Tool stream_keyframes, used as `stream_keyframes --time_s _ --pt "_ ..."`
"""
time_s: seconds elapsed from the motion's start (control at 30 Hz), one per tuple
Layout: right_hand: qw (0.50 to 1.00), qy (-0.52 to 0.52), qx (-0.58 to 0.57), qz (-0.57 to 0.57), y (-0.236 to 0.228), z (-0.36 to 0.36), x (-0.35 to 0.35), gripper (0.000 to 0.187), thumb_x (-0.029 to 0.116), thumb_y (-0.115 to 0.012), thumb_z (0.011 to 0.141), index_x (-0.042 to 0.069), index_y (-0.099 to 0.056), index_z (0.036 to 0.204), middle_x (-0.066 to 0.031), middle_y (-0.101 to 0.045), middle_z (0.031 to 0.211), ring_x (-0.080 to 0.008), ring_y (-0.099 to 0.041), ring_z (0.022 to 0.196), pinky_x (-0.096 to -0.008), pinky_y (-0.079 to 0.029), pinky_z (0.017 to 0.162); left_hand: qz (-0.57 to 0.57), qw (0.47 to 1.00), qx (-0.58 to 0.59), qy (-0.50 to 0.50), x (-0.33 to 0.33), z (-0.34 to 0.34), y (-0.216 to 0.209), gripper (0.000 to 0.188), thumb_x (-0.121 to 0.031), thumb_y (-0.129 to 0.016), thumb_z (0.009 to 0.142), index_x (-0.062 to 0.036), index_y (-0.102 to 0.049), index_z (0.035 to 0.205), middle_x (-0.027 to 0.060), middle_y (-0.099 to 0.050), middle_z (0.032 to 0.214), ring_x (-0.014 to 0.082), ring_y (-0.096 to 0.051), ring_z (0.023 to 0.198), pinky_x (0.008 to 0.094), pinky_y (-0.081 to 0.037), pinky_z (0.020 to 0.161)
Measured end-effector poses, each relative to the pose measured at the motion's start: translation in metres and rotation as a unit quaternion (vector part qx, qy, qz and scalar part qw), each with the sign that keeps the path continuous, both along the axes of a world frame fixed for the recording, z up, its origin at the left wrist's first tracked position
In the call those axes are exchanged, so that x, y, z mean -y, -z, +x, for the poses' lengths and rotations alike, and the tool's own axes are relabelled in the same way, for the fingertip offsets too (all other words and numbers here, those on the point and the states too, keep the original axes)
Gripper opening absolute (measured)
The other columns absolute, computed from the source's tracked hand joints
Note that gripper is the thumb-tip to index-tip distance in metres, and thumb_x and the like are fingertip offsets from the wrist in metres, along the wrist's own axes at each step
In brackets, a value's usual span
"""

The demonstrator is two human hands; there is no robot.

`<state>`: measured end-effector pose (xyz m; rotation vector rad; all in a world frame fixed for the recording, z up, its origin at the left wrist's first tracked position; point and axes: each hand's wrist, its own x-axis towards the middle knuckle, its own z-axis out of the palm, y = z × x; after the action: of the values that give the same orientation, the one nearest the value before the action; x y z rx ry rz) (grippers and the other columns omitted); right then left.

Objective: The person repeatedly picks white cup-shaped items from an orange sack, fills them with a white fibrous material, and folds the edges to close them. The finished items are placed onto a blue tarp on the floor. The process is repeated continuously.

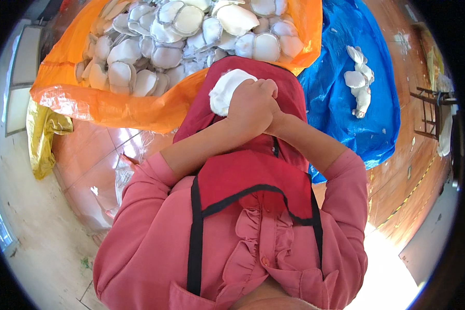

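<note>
Nearest the camera is your pink shirt (144, 248), ruffled down the front and buttoned, its sleeves ending near the elbows. Over it your red apron (253, 178) hangs from black straps (195, 237) and spreads across your lap.

Both your forearms are bare and angle inward and forward, meeting over the lap. Your left hand (250, 106) lies uppermost, its back to the camera, wrist fairly straight, fingers curled out of sight. It grips the right edge of a white pad (225, 95), round and soft-looking, which sticks out to the left of your knuckles above the red cloth. Your right hand (278, 119) comes in from the right, pressed close against the left and mostly hidden behind it; you cannot tell from here whether its fingers hold the pad too.

Beyond your knees an orange sheet (155, 111) carries a heap of pads (166, 57), many with greyish edges. To your right a blue sheet (336, 129) bears a short, uneven row of white pieces (360, 80). A yellow sack (39, 142) slumps at far left, beside the reddish tiled floor (80, 170).
</note>
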<state>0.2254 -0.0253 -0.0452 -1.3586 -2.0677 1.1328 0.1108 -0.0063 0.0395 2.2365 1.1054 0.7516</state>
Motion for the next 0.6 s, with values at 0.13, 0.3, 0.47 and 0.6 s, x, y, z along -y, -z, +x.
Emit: stream_keyframes --time_s 0.13,0.3,0.47,0.6 --pt "0.996 0.006 0.079 0.051 0.006 -0.002 0.002 0.044 0.031 -0.060 0.087 0.014 -0.058 0.127 -0.0108 -0.054 0.134 -0.0272 -0.046 0.128 -0.0392 -0.040 0.105 0.029 0.998 -0.055 0.014 0.003 0.003 0.009 0.011 -0.006 -0.057 0.076 -0.0087 -0.060 0.085 0.0100 -0.061 0.081 0.0315 -0.058 0.081 0.0441 -0.046 0.071" --pt "0.973 -0.023 0.187 0.131 0.008 0.007 0.004 0.045 0.031 -0.061 0.087 0.015 -0.057 0.129 -0.0103 -0.053 0.136 -0.0267 -0.045 0.129 -0.0391 -0.039 0.105 0.067 0.997 -0.031 0.031 0.010 0.000 0.014 0.017 -0.009 -0.059 0.078 -0.0092 -0.064 0.094 0.0089 -0.062 0.088 0.0311 -0.059 0.088 0.0428 -0.047 0.076" --pt "0.989 -0.010 0.110 -0.095 -0.017 0.016 -0.008 0.053 0.028 -0.068 0.083 0.015 -0.055 0.132 -0.0101 -0.052 0.138 -0.0272 -0.046 0.129 -0.0381 -0.038 0.107 0.061 0.998 0.031 -0.016 0.007 -0.035 0.014 0.017 -0.012 -0.065 0.081 -0.0078 -0.064 0.097 0.0092 -0.065 0.093 0.0314 -0.061 0.091 0.0411 -0.049 0.080" --pt "0.993 0.076 -0.088 0.033 -0.002 0.017 -0.002 0.062 0.024 -0.079 0.074 0.013 -0.055 0.130 -0.0094 -0.055 0.133 -0.0271 -0.051 0.124 -0.0351 -0.038 0.107 -0.001 0.995 -0.004 -0.101 -0.006 -0.084 0.039 0.014 -0.013 -0.066 0.083 -0.0070 -0.064 0.096 0.0106 -0.066 0.092 0.0304 -0.063 0.086 0.0402 -0.050 0.079"
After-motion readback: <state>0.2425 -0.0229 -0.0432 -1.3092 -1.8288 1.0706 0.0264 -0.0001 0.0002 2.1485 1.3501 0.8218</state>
